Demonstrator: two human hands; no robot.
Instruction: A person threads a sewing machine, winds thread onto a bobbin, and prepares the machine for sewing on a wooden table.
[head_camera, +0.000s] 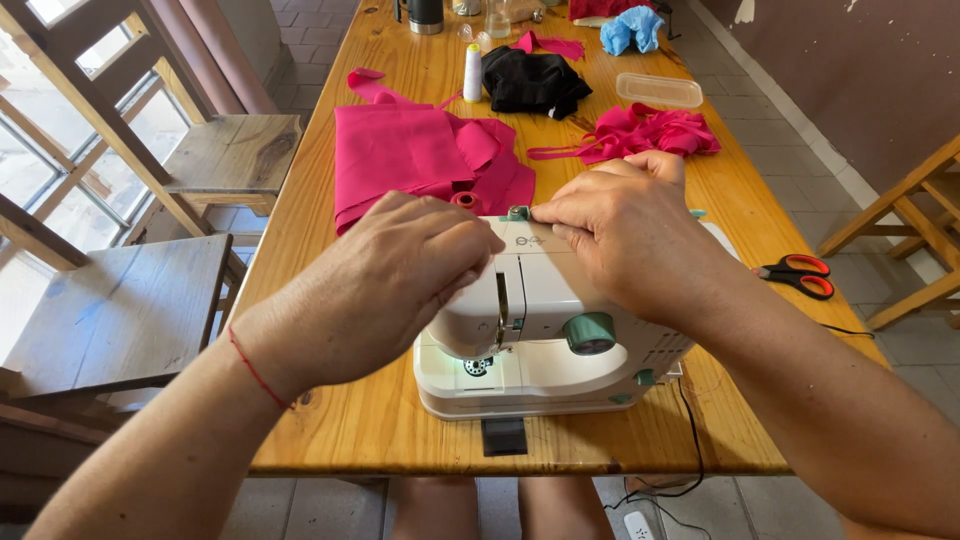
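1. A small white sewing machine with teal-green knobs is standing upright near the front edge of the wooden table, its lamp glowing over the needle plate.
2. A small metal thread guide is sticking up from the machine's top, right where the fingertips of both hands are meeting.
3. A reddish-pink spool is sitting at the top rear of the machine, just left of the guide, partly hidden behind the left hand's fingers.
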